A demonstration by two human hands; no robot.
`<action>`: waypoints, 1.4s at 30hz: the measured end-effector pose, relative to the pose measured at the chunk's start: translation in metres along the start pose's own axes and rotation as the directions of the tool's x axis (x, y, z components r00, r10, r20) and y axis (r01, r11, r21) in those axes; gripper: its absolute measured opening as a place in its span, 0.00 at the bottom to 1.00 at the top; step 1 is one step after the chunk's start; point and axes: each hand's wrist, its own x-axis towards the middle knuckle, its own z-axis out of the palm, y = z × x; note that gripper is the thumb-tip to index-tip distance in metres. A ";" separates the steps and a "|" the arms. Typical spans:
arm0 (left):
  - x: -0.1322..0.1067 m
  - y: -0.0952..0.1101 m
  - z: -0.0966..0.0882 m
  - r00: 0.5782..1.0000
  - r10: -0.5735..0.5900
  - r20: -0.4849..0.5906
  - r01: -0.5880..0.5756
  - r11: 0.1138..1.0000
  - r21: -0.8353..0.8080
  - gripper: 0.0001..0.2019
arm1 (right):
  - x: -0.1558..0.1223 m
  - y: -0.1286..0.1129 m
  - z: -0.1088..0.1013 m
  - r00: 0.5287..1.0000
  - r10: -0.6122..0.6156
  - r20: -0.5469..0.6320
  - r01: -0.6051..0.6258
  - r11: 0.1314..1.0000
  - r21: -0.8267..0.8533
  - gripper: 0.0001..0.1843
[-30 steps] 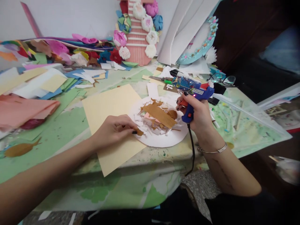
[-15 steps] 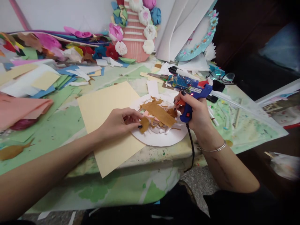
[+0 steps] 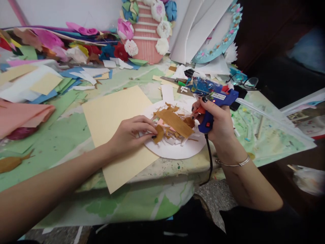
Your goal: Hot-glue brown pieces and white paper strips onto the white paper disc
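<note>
**Brown Scrap and Glue Gun at the White Disc**

A small brown scrap point(image 3: 159, 133) lay at the nine o'clock edge of the white paper disc point(image 3: 175, 151), pinched between the fingertips of the left hand point(image 3: 132, 134), which were closed on it. The scrap sat just beside a heap of brown and white cuttings point(image 3: 175, 122) piled on the disc. At three o'clock of the heap, the right hand point(image 3: 219, 123) was clamped round the handle of a blue glue gun point(image 3: 220, 97), forefinger on the trigger. The nozzle pointed toward nine o'clock, and whether it touched the cuttings could not be determined. A black cord point(image 3: 209, 162) hung from the handle toward six o'clock. A cream sheet point(image 3: 114, 115) lay under the left hand and partly under the disc. Spectacles point(image 3: 243, 82) lay at two o'clock, and paper flowers point(image 3: 132, 47) stood at twelve.
</note>
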 end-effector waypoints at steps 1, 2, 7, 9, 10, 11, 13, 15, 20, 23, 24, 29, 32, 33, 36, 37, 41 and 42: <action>0.000 0.000 0.000 1.000 -0.005 0.000 0.005 1.000 -0.006 0.05 | 0.000 0.000 0.000 1.000 -0.001 0.001 0.001 1.000 0.017 0.08; 0.000 -0.001 0.000 1.000 -0.014 0.002 0.014 1.000 -0.013 0.05 | 0.000 -0.001 -0.001 1.000 -0.006 0.002 0.006 0.999 0.033 0.07; 0.003 0.001 -0.001 0.991 -0.132 -0.017 0.130 0.985 -0.114 0.04 | -0.002 -0.002 -0.002 0.996 -0.088 0.003 0.088 0.995 0.051 0.06; 0.005 0.002 0.000 0.980 -0.196 -0.035 0.190 0.972 -0.139 0.05 | -0.008 -0.004 -0.002 0.992 -0.125 -0.009 0.125 0.992 0.014 0.07; 0.006 0.003 0.000 0.975 -0.220 -0.042 0.213 0.968 -0.137 0.05 | -0.013 -0.006 -0.001 0.992 -0.127 -0.015 0.126 0.992 -0.023 0.07; 0.008 0.003 0.000 0.970 -0.237 -0.045 0.230 0.965 -0.128 0.05 | -0.019 -0.008 -0.001 0.993 -0.114 -0.022 0.113 0.991 -0.070 0.08; 0.010 0.004 0.001 0.966 -0.256 -0.037 0.250 0.961 -0.120 0.06 | -0.036 -0.013 -0.001 0.995 -0.086 -0.043 0.078 0.982 -0.169 0.09; 0.011 0.004 0.001 0.962 -0.272 -0.018 0.267 0.953 -0.140 0.07 | -0.055 -0.019 0.000 0.996 -0.075 -0.050 0.060 0.964 -0.258 0.09; 0.009 0.000 -0.002 0.949 -0.316 -0.020 0.303 0.924 -0.233 0.09 | -0.091 -0.029 0.001 0.998 -0.047 0.037 0.057 0.926 -0.373 0.07; 0.006 -0.006 -0.007 0.932 -0.360 -0.037 0.326 0.878 -0.352 0.09 | -0.100 -0.029 0.002 0.998 0.056 0.043 -0.038 0.941 -0.337 0.09; 0.006 -0.009 -0.008 0.925 -0.379 -0.043 0.331 0.855 -0.400 0.08 | -0.101 -0.028 0.003 0.994 0.102 0.045 -0.082 0.942 -0.325 0.11; 0.003 -0.019 -0.011 0.897 -0.435 -0.076 0.319 0.757 -0.570 0.09 | -0.098 -0.020 0.009 0.953 0.238 0.188 -0.146 0.903 -0.405 0.13; 0.003 -0.019 -0.011 0.892 -0.446 -0.068 0.332 0.751 -0.571 0.09 | -0.092 -0.013 0.012 0.938 0.238 0.253 -0.102 0.885 -0.455 0.15; 0.003 -0.018 -0.011 0.889 -0.453 -0.060 0.339 0.742 -0.579 0.09 | -0.091 -0.011 0.012 0.939 0.231 0.256 -0.084 0.874 -0.479 0.15; 0.003 -0.015 -0.012 0.879 -0.477 -0.025 0.367 0.708 -0.603 0.08 | -0.088 -0.008 0.014 0.937 0.220 0.273 -0.035 0.833 -0.552 0.15; 0.003 -0.014 -0.012 0.878 -0.478 -0.018 0.370 0.702 -0.609 0.08 | -0.087 -0.008 0.015 0.933 0.220 0.284 -0.023 0.825 -0.564 0.15; 0.003 -0.015 -0.012 0.880 -0.474 -0.008 0.364 0.687 -0.629 0.07 | -0.087 -0.010 0.014 0.922 0.244 0.300 -0.021 0.805 -0.592 0.15; 0.003 -0.016 -0.012 0.880 -0.474 -0.007 0.363 0.683 -0.634 0.07 | -0.087 -0.010 0.014 0.923 0.246 0.297 -0.020 0.799 -0.602 0.15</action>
